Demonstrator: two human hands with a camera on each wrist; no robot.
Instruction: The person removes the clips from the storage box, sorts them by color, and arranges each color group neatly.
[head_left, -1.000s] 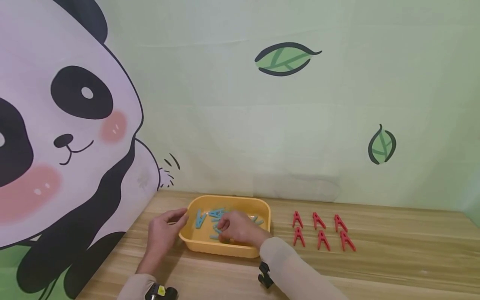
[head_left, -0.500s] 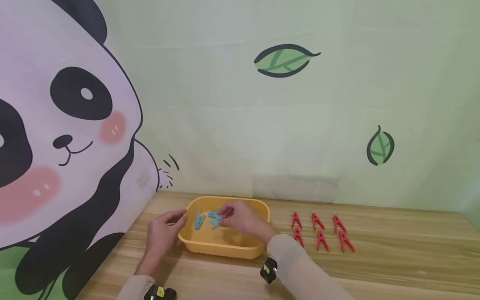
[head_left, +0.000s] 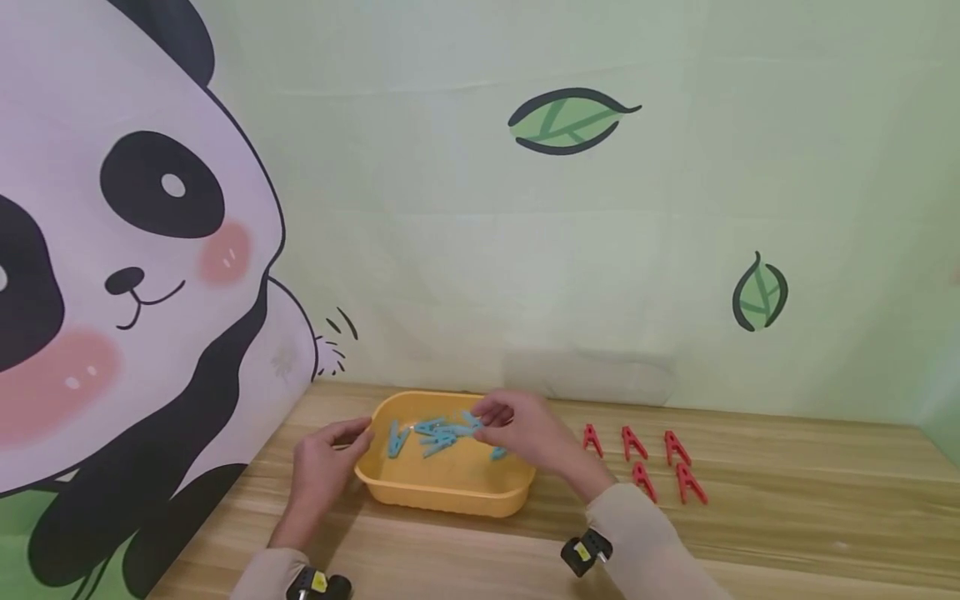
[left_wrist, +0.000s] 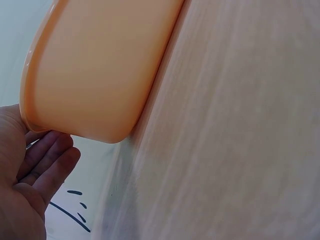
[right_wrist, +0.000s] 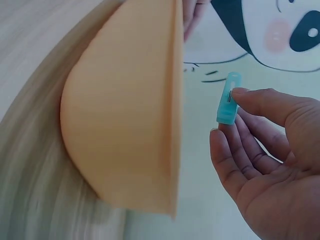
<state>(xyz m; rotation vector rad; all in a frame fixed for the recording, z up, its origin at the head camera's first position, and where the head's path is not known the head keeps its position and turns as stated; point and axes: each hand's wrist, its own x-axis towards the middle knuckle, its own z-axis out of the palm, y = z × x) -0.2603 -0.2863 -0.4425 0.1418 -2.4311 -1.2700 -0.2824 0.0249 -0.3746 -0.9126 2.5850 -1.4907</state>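
A yellow plastic basket (head_left: 450,500) stands on the table with several light-blue clothespins (head_left: 397,440) lying in it. My left hand (head_left: 324,458) holds the basket's left rim. In the left wrist view, the fingers (left_wrist: 64,162) of that hand reach under the edge of the rim. Over the right part of the basket, my right hand (head_left: 528,433) pinches one light-blue clothespin (right_wrist: 229,100) between thumb and fingers. The right wrist view shows this clothespin above the rim level, its metal spring by the thumb tip.
Several red clothespins (head_left: 677,447) lie in two rows on the wooden table (head_left: 795,517) right of the basket. The right forearm crosses close to their left end and hides part of the rows. A wall with a printed panda (head_left: 150,275) rises behind the table.
My right hand has lifted from low inside the basket and moved right, now with a light-blue clothespin. The blue clothespins in the basket have shifted. My left hand has stayed at the rim.
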